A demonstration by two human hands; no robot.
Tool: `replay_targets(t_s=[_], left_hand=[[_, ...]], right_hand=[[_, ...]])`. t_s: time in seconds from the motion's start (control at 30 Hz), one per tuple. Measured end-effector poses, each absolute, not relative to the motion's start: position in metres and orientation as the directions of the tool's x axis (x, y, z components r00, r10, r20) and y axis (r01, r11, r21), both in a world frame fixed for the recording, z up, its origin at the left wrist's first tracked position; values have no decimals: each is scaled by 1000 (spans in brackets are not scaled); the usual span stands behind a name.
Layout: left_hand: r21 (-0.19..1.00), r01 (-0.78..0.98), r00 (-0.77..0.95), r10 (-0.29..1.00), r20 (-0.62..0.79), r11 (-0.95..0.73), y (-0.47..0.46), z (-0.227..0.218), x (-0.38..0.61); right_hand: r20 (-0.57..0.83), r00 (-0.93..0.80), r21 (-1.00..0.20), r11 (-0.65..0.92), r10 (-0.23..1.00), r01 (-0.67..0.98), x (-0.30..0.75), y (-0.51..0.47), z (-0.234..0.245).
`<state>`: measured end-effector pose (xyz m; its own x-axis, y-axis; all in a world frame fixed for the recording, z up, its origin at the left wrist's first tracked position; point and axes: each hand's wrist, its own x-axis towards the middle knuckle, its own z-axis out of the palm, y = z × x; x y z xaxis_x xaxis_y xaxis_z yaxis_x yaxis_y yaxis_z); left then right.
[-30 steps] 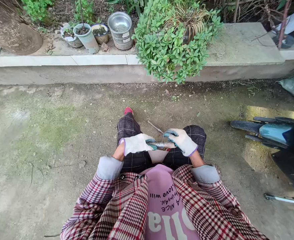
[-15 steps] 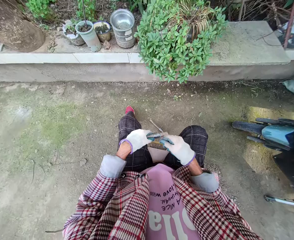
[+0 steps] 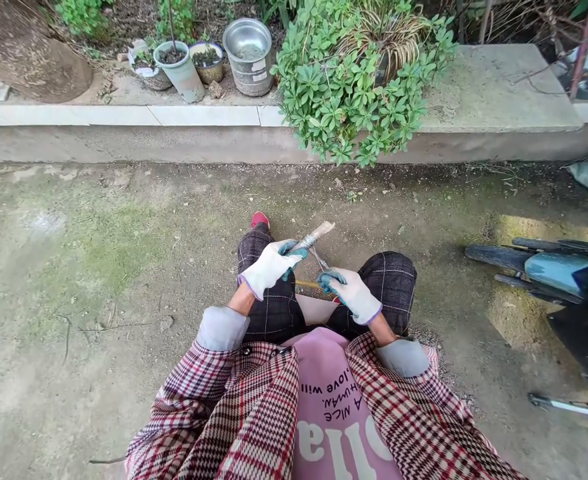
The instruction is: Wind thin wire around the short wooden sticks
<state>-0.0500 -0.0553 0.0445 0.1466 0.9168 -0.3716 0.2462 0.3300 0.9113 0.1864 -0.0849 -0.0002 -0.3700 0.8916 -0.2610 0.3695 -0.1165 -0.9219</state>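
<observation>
Head view: leafy plant (image 3: pixel 351 100) overhangs the ledge (image 3: pixel 204 116) beyond the stick (image 3: pixel 323 230).

Metal pot (image 3: pixel 254 80): on the ledge (image 3: pixel 109 115), near its front edge
Leafy plant (image 3: pixel 341 100): hanging over that front edge
Pale planter (image 3: pixel 187 81): same edge, left of the pot

stick (image 3: pixel 323 231): rough wood | wire (image 3: pixel 308 242): shiny metal | gloves (image 3: pixel 268 269): matt cloth | pot (image 3: pixel 254 75): glossy metal

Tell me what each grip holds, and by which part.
Left grip: a wire-wound stick, by its near end, beside the winding. Right grip: its hold can't be told.
</observation>
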Motion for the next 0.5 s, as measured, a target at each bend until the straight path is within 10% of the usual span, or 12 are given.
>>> replay_targets(t_s=[0.17, 0.37, 0.5], left_hand=[[795, 578, -5, 974, -225, 187, -55, 27, -57], [333, 942, 147, 943, -297, -42, -56, 44, -58], [558, 829, 305, 865, -399, -35, -70, 53, -52]], right_hand=[[-253, -501, -845, 63, 828, 531, 178, -94, 33], [-187, -479, -800, 151, 857, 581, 188, -84, 73], [-171, -337, -829, 49, 926, 557, 208, -47, 68]])
